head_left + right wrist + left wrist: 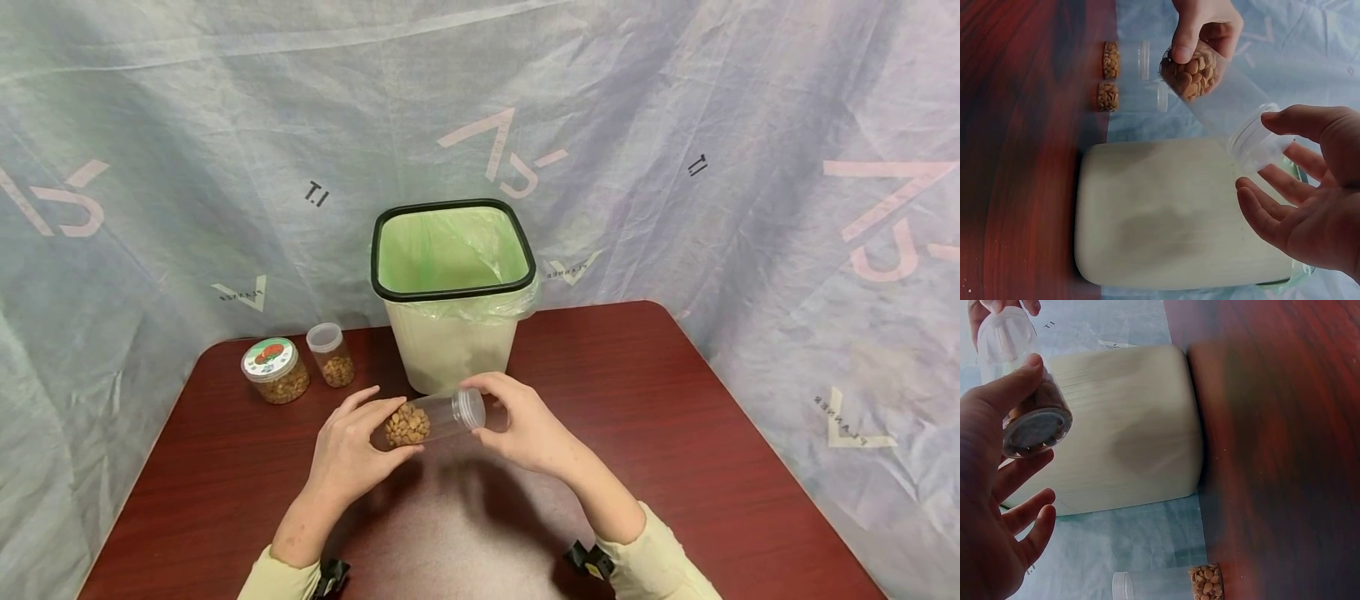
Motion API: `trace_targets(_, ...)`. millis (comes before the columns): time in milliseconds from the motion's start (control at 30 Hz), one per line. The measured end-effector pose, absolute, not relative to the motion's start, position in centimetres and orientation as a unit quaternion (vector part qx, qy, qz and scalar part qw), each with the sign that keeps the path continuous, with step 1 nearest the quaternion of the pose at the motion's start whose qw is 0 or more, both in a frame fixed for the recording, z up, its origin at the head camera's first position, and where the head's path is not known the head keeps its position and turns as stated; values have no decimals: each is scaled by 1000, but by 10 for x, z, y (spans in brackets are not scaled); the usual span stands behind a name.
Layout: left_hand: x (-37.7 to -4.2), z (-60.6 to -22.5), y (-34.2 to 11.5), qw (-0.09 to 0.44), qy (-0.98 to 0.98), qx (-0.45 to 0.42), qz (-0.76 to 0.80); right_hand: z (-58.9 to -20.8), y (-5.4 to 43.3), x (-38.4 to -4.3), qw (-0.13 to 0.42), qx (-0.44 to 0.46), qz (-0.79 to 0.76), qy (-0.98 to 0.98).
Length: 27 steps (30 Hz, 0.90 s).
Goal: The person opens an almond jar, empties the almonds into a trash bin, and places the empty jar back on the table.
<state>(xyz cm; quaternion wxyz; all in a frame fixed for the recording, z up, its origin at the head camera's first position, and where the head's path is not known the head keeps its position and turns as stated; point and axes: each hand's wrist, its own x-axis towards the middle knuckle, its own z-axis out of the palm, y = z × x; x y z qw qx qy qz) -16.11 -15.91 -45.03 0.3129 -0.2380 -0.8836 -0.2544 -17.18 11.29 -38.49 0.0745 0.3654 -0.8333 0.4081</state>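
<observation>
A clear plastic jar (442, 417) with brown kibble-like pieces (407, 424) gathered at its base is tilted on its side above the table. My left hand (351, 446) grips the base end between thumb and fingers. At the other end, the thumb and fingers of my right hand (528, 427) pinch the clear screw lid (469, 409). In the left wrist view the jar's round base (1038, 432) faces the camera, with the left thumb across its side. The right wrist view shows the lid (1250, 140) on the jar's mouth between the right thumb and fingers.
Behind the hands stands a white trash bin (450, 346) with a black rim (453, 293) and a thin green-tinted liner (427, 250). To its left are a slim lidded jar (332, 357) and a wide jar with a printed lid (275, 372), both part-filled. A cloth curtain (600, 108) surrounds the red-brown table (637, 400).
</observation>
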Motion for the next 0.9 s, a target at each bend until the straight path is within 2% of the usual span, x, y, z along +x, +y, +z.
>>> trace_targets(367,-161,-451,-159,315,-882,-241,-255,-385,117,-173,90,368,420,-825)
trace_targets(733,-161,-449,-159,323,-878,-241,-257,-385,122,-171,62,324,443,-834)
trace_targets(900,-161,-450,-160,330,-875,-243,-258,-388,127,-172,82,302,411,-856)
